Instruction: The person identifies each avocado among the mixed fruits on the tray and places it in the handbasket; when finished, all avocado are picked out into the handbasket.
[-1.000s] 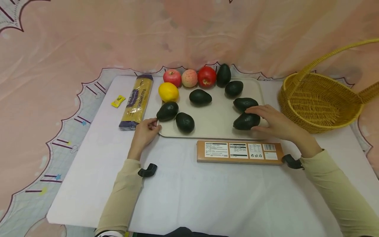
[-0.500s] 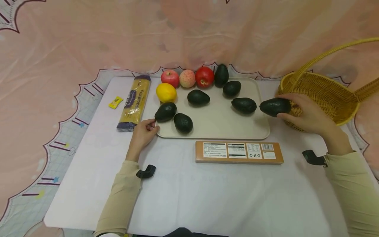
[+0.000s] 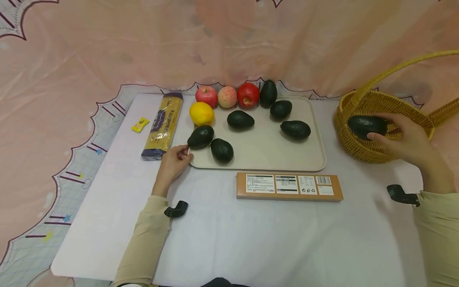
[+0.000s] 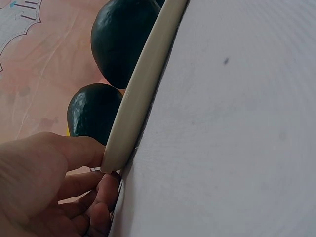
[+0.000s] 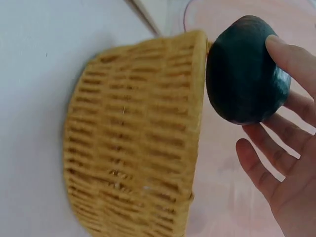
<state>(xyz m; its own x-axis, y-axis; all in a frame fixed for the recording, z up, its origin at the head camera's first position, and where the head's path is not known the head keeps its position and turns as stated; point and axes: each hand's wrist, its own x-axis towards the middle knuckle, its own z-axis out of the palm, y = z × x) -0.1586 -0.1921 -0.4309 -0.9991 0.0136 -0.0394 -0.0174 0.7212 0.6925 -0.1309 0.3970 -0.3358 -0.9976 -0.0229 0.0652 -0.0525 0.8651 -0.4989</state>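
My right hand (image 3: pixel 408 137) grips a dark green avocado (image 3: pixel 367 126) between thumb and fingers, above the mouth of the yellow wicker basket (image 3: pixel 346 139). In the right wrist view that avocado (image 5: pixel 247 71) is level with the basket's rim (image 5: pixel 198 98). At the near left corner of the cream tray (image 3: pixel 261 155), my left hand (image 3: pixel 173 165) pinches the rim, thumb above and fingers curled below, as the left wrist view shows on the tray edge (image 4: pixel 133 103). Two avocados lie close to that hand, one (image 3: pixel 201 136) at the left edge and another (image 3: pixel 222 150) beside it.
More avocados (image 3: pixel 295 130) lie on the tray, with an apple (image 3: pixel 206 97), a peach (image 3: pixel 227 97), a red fruit (image 3: pixel 248 95) and a lemon (image 3: pixel 202 114). Spaghetti (image 3: pixel 163 126) and a yellow sachet (image 3: pixel 140 124) lie left. A flat brown box (image 3: pixel 289 186) sits in front. The basket's handle (image 3: pixel 398 67) arches up.
My right hand has lifted the avocado from the tray's right side and carried it rightward over the basket. My left hand has stayed at the tray corner.
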